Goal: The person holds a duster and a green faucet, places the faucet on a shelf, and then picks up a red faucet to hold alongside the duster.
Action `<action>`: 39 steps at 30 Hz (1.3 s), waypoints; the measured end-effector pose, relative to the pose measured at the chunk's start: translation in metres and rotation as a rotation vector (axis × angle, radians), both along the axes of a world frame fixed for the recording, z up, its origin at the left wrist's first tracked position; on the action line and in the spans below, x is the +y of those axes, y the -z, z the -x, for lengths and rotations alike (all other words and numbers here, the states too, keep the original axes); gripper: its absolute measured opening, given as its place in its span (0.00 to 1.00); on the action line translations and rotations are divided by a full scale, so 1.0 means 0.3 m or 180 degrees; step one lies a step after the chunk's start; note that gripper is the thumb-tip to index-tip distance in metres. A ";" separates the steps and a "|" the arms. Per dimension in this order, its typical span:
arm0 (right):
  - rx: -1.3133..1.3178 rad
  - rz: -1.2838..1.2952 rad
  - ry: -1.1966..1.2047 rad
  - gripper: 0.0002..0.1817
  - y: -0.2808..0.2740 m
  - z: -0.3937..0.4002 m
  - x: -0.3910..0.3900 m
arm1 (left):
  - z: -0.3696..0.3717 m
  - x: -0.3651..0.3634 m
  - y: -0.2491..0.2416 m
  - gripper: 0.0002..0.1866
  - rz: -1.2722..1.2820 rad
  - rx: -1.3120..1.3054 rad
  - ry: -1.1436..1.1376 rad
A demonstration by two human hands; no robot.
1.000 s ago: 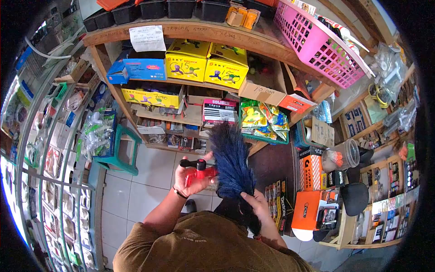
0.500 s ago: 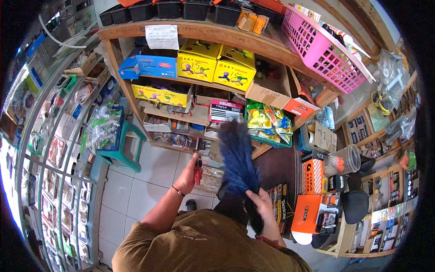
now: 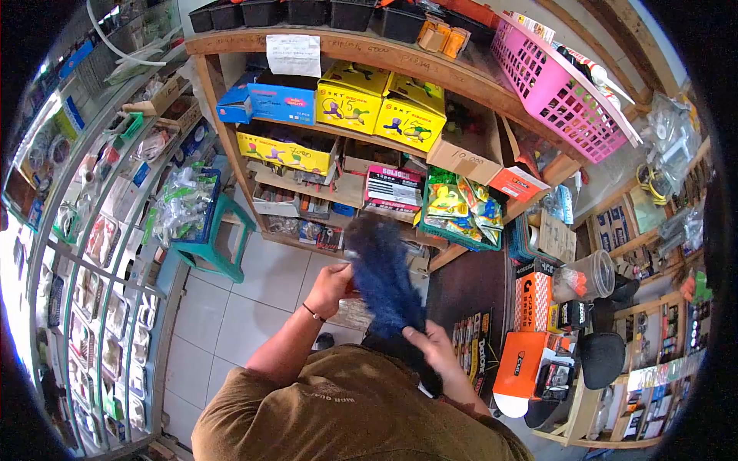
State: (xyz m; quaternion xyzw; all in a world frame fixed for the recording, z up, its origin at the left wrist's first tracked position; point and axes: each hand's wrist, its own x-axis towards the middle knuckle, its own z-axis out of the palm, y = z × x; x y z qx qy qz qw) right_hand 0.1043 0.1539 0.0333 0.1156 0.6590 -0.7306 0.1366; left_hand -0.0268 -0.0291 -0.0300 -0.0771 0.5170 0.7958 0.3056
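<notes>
My right hand (image 3: 436, 349) is closed around the dark handle of a blue feather duster (image 3: 388, 280). The duster points up and away from me, its bristles blurred by motion and darker at the tip. Close against the left side of the bristles is my left hand (image 3: 330, 286), its fingers wrapped round a small red object. Most of that object is now hidden behind the fingers and the duster, so its kind does not show.
Ahead stands a wooden shelf (image 3: 346, 44) with yellow boxes (image 3: 352, 100), a blue box (image 3: 280, 104), a green basket (image 3: 461, 207) of packets and a pink basket (image 3: 561, 84). Glass display shelves line the left, beside a green stool (image 3: 223, 242). Orange boxes (image 3: 516, 369) stand at right.
The duster has swung left and come up to my left hand. My left hand has moved up and right, and the red object has gone mostly out of sight. The view has shifted slightly.
</notes>
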 end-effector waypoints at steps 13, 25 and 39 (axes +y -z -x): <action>0.0060 -0.0377 -0.0341 0.15 0.016 -0.026 0.031 | 0.000 -0.086 -0.088 0.19 -0.1366 0.0161 -0.0179; 0.0107 -0.0094 0.0043 0.17 -0.047 0.012 -0.017 | 0.010 -0.081 -0.077 0.20 -0.1454 0.0465 -0.0214; 0.0198 -0.0337 0.0038 0.16 -0.150 0.014 -0.024 | 0.020 -0.103 -0.131 0.19 -0.1670 0.0528 -0.0268</action>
